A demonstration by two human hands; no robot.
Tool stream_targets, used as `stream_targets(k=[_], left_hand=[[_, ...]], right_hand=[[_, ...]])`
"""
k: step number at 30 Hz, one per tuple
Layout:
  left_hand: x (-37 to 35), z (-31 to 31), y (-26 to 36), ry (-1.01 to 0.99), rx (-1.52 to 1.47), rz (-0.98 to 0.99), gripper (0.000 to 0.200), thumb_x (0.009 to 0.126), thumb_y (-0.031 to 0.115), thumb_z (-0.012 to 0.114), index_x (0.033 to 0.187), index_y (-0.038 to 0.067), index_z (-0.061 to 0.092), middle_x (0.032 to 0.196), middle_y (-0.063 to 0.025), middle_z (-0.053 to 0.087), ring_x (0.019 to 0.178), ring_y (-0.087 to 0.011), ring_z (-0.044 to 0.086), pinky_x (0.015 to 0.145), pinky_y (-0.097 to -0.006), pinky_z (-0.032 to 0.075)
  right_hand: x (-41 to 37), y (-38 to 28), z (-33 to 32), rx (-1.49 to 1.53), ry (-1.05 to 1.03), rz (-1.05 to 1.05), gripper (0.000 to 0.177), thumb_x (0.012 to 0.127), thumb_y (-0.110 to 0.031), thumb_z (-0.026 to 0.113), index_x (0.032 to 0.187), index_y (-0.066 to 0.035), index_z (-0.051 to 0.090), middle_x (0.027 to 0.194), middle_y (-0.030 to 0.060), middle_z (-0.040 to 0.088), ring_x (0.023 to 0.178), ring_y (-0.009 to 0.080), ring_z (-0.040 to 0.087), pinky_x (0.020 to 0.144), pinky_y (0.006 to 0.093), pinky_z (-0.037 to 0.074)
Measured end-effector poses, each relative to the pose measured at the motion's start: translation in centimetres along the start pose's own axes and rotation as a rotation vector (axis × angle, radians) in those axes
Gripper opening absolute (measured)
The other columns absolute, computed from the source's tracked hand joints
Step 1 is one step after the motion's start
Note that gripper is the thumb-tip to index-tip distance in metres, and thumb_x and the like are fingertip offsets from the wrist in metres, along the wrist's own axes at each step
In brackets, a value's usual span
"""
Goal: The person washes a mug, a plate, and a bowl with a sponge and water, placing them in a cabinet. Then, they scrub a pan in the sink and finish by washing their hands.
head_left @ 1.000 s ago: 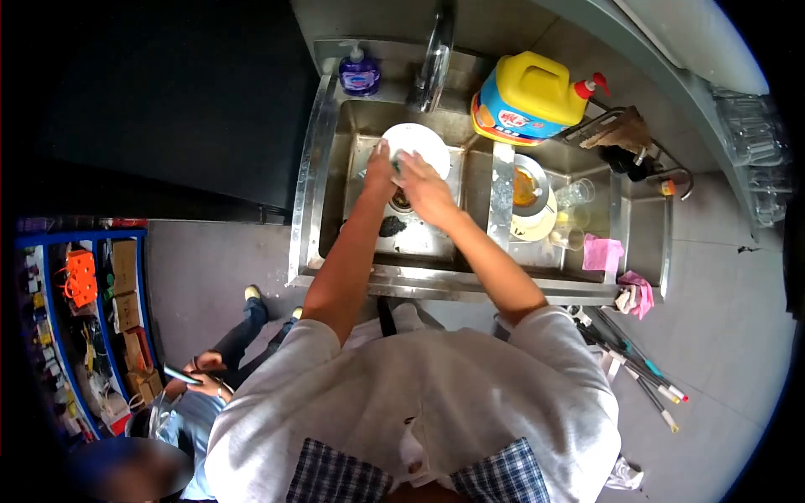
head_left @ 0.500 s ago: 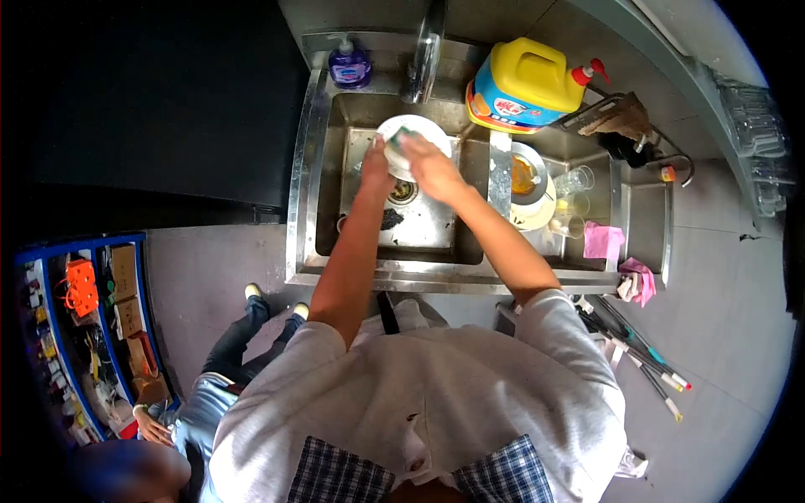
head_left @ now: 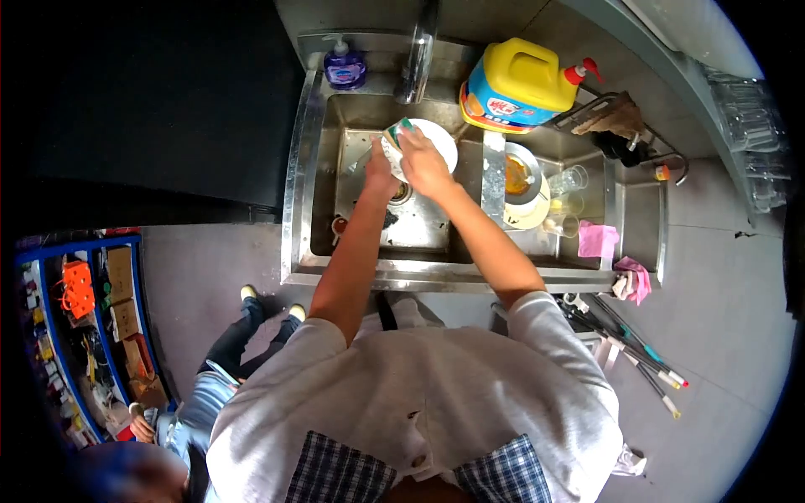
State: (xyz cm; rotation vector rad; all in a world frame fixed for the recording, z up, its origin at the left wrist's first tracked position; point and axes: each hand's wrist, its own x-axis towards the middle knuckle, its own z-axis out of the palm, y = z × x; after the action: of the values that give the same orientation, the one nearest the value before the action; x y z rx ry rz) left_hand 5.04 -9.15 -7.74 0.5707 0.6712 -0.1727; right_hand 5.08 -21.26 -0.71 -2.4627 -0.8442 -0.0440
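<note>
A white plate [head_left: 443,144] is held over the left basin of the steel sink [head_left: 329,180]. My left hand [head_left: 381,169] is closed on its left edge. In my right hand [head_left: 424,168] is a green and pale sponge [head_left: 404,127], pressed at the plate's upper left side. Its fingers partly cover the sponge. Below the hands, the drain [head_left: 402,194] shows in part, with dark scraps near it. A small reddish item [head_left: 339,225] lies at the basin's left side.
The right basin holds a bowl [head_left: 537,172] with orange residue, a pale plate [head_left: 528,220], several glasses [head_left: 570,178] and a pink cloth [head_left: 597,241]. A yellow detergent jug [head_left: 521,75] and purple soap bottle [head_left: 345,67] flank the faucet [head_left: 417,63]. Another person [head_left: 201,402] is at lower left.
My right hand has slowed from a blur, and the sponge now shows clearly at the plate's upper left. The plate has shifted slightly right. The other person's hand has moved.
</note>
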Motion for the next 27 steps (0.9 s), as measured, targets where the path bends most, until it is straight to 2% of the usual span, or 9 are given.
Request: stream_targets(k=[5,8,13,16,18,20,22,24,27], left_hand=[[-3.1,1.6,3.7,-0.104,-0.011,-0.061,0.077,0.089,0.068,0.03,0.12,0.001,0.051,0.115,-0.014,0.058,0.102,-0.0276,0.058,0.09,-0.0405,0.047],[-2.9,0.5,3.1,-0.245,-0.052,-0.085,0.067,0.093,0.06,0.034,0.12,0.0,0.05,0.113,-0.0139,0.058,0.099,-0.0274,0.059,0.088,-0.0402,0.048],[-1.9,-1.2,2.0,-0.254,0.036,-0.036,0.05,0.098,0.042,0.04,0.126,0.0,0.045,0.115,-0.0146,0.058,0.102,-0.0283,0.058,0.089,-0.0424,0.048],[-3.0,0.3,3.0,-0.073,0.084,-0.069,0.05,0.098,0.04,0.041,0.13,0.002,0.043,0.122,-0.0152,0.055,0.108,-0.0296,0.057,0.09,-0.0451,0.048],[-2.6,0.4,2.8,-0.174,0.097,-0.063,0.049,0.098,0.038,0.04,0.132,0.003,0.041,0.126,-0.0145,0.054,0.111,-0.0292,0.056,0.089,-0.0466,0.049],[-3.8,2.0,2.5,-0.183,0.158,-0.019,0.048,0.099,0.037,0.04,0.132,0.003,0.041,0.125,-0.0136,0.054,0.11,-0.0285,0.057,0.089,-0.0461,0.049],[-2.7,2.4,2.3,-0.157,0.151,0.052,0.046,0.099,0.038,0.038,0.131,0.004,0.042,0.122,-0.0128,0.056,0.107,-0.0269,0.058,0.089,-0.0406,0.049],[-2.7,2.4,3.7,-0.044,0.185,0.036,0.046,0.1,0.038,0.037,0.131,0.005,0.042,0.121,-0.0132,0.056,0.106,-0.0273,0.058,0.089,-0.0411,0.049],[-2.3,1.3,4.1,-0.137,0.174,0.078,0.047,0.099,0.038,0.037,0.132,0.004,0.042,0.122,-0.0143,0.055,0.106,-0.0278,0.058,0.088,-0.045,0.049]], right_hand=[[-2.4,-3.5,-0.2,0.109,0.027,-0.103,0.046,0.074,0.0,0.055,0.12,0.0,0.055,0.132,0.0152,0.049,0.126,0.0363,0.04,0.105,0.0407,0.035],[-3.2,-3.6,-0.1,0.174,0.032,-0.069,0.045,0.072,0.003,0.056,0.117,0.0,0.057,0.13,0.0141,0.051,0.125,0.0353,0.042,0.105,0.041,0.035],[-4.0,-3.2,-1.9,0.091,-0.016,-0.182,0.041,0.073,-0.001,0.056,0.114,-0.001,0.059,0.127,0.013,0.053,0.124,0.0358,0.043,0.104,0.0418,0.037],[-5.8,-2.3,-4.6,-0.025,-0.018,-0.116,0.047,0.071,-0.001,0.055,0.118,0.0,0.056,0.127,0.0159,0.054,0.124,0.0388,0.043,0.105,0.0435,0.035],[-4.9,1.0,-3.6,-0.223,0.072,-0.019,0.046,0.073,-0.004,0.053,0.119,0.001,0.055,0.127,0.0193,0.053,0.123,0.0412,0.043,0.106,0.0447,0.033],[-2.1,0.9,-3.6,-0.211,0.226,0.042,0.044,0.074,-0.004,0.052,0.117,0.003,0.055,0.126,0.0213,0.053,0.122,0.0422,0.043,0.105,0.044,0.034],[-0.6,1.0,-0.7,0.024,0.059,-0.013,0.04,0.074,-0.001,0.052,0.113,0.005,0.057,0.127,0.022,0.052,0.121,0.042,0.044,0.105,0.0432,0.035],[-2.1,-3.6,-1.6,0.073,0.171,-0.108,0.034,0.072,0.003,0.052,0.105,0.006,0.059,0.122,0.0238,0.054,0.117,0.0405,0.048,0.104,0.0423,0.036],[-4.2,-0.9,-1.9,-0.03,0.151,-0.061,0.037,0.076,0.003,0.049,0.112,0.007,0.054,0.116,0.023,0.057,0.114,0.0406,0.049,0.102,0.0443,0.037]])
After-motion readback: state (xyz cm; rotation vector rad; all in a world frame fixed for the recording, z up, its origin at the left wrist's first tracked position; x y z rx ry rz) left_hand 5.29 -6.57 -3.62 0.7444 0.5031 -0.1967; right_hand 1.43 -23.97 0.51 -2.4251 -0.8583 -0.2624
